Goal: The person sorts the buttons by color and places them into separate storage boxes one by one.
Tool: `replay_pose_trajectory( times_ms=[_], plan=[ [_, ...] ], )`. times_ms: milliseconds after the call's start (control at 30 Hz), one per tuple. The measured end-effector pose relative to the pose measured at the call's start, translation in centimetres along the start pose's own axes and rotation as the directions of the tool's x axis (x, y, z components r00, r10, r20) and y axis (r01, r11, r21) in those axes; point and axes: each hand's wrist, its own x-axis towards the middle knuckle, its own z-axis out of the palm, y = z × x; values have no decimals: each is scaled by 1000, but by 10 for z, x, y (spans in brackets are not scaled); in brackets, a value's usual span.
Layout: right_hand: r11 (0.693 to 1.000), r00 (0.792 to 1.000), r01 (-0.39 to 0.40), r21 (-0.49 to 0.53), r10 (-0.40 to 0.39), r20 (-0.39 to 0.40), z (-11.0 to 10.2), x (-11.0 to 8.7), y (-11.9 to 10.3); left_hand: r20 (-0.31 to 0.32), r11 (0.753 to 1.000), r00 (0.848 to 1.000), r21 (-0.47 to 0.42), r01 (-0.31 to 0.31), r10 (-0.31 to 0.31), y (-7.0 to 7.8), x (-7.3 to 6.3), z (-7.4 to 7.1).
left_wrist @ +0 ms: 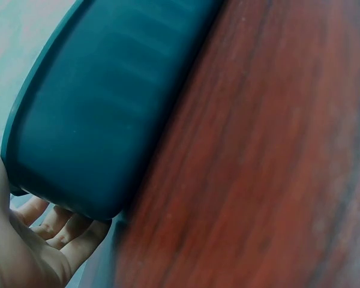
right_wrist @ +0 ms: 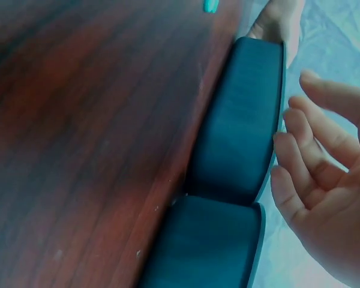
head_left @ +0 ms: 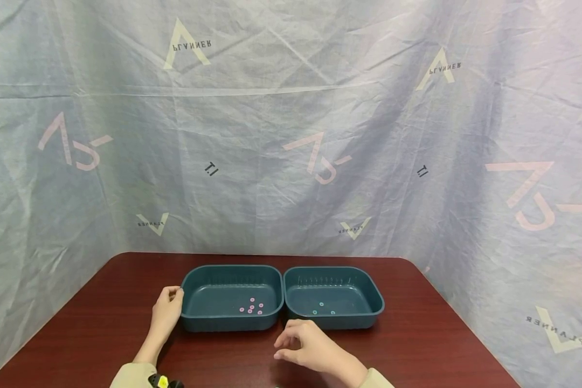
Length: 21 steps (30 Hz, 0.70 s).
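My left hand [head_left: 167, 311] grips the left end of a dark teal plastic tray [head_left: 230, 323]; in the left wrist view its fingers [left_wrist: 78, 240] curl against the outer wall. Several small pink ring-shaped beads [head_left: 251, 307] lie in that tray, towards its front right. A second teal tray [head_left: 330, 321] stands against the first on the right and holds three small turquoise ring-shaped beads [head_left: 321, 304]. Over the table just in front of the trays hovers my right hand [head_left: 310, 346], fingers loosely bent. Nothing shows between its thumb and fingers in the right wrist view.
Both trays stand on a dark red wood-grain table [head_left: 417, 334]. A small turquoise piece [right_wrist: 210, 6] lies on the table at the top of the right wrist view. Grey printed cloth [head_left: 252, 134] hangs behind and along both sides.
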Motion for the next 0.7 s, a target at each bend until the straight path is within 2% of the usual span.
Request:
replay_pose_trajectory(
  times_ms=[100, 333, 700],
  plan=[
    [1000, 998, 25, -3, -25, 56, 2, -2, 1, -1, 1000, 1000, 2, 0, 0, 0, 0, 0],
    [997, 987, -13, 77, 1, 164, 3, -6, -2, -4, 1000, 1000, 3, 1, -1, 0, 0, 0],
    [997, 972, 73, -8, -69, 226, 9, -9, -2, 3, 1000, 1000, 0, 12, -12, 0, 2, 0]
  ],
)
